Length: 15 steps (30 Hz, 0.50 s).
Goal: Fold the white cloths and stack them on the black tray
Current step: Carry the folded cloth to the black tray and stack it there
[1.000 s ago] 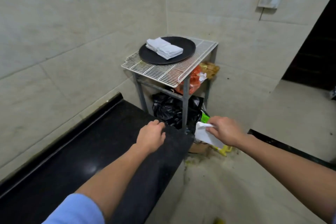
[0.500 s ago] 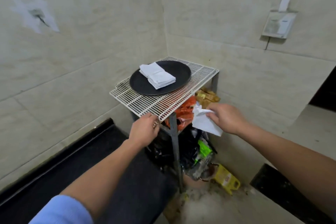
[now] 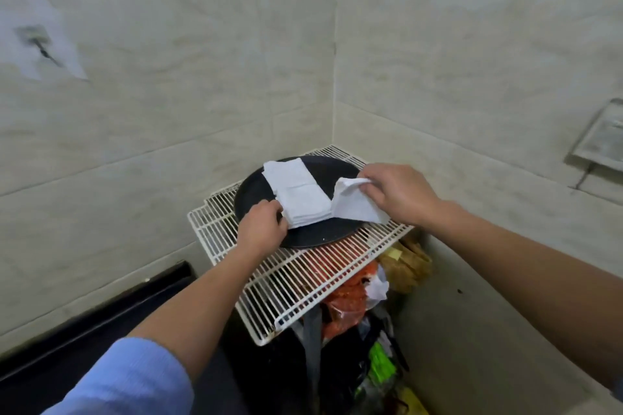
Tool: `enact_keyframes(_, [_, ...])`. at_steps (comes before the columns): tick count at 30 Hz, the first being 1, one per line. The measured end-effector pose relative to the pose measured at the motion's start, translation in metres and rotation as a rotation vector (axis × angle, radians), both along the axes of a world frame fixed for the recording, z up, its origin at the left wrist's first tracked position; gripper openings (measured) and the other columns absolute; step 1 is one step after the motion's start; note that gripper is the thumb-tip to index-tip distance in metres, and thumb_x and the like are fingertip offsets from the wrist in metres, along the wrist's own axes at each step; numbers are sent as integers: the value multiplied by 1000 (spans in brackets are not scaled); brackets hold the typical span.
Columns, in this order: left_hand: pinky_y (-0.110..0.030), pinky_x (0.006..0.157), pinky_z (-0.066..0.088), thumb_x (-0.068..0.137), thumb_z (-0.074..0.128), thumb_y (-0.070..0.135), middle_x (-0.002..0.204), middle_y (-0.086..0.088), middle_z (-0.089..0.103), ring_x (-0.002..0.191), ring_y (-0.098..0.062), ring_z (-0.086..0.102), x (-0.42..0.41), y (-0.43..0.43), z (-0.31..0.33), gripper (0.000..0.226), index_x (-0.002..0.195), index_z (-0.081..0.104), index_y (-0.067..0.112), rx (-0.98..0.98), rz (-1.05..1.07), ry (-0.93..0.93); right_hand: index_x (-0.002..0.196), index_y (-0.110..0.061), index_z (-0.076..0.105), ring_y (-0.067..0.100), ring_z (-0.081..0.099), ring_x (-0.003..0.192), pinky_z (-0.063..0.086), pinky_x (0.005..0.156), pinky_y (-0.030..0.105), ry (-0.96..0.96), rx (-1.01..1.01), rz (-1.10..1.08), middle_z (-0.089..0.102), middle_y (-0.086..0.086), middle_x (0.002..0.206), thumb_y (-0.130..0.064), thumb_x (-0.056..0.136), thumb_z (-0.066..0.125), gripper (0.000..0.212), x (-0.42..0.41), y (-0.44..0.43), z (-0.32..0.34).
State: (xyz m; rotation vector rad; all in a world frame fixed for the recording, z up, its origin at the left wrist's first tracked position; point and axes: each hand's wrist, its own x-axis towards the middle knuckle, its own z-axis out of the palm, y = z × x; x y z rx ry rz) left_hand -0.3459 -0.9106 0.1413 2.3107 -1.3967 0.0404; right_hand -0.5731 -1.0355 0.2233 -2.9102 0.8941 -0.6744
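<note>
The right hand [image 3: 397, 195] pinches a white cloth [image 3: 357, 207] just over the black tray [image 3: 317, 236]. The left hand [image 3: 261, 232] curls against the pile of folded cloths [image 3: 300, 195] between the hands, but I cannot tell if it grips. Under both hands is a white wire rack [image 3: 303, 280].
</note>
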Motion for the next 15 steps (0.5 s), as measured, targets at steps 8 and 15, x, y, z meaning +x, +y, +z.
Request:
enact_keyframes(8, [-39,79,48,91,52,26,110,-8,57,99,-27,56,31,-25,-24,26,112,58,14,90,149,35,103,-22,60,30,58,94,39,69,35,29,80,170,66,4,98,-30,95,51,15,105,-70,4])
enact_keyframes(15, [-37,83,47,90,50,30,109,-3,57,101,-23,51,40,-39,-46,26,111,58,18,115,246,-42,88,-23,53,26,55,84,35,63,33,152,164,373,58,-1,86,-29,95,50,10,184,-116,-10])
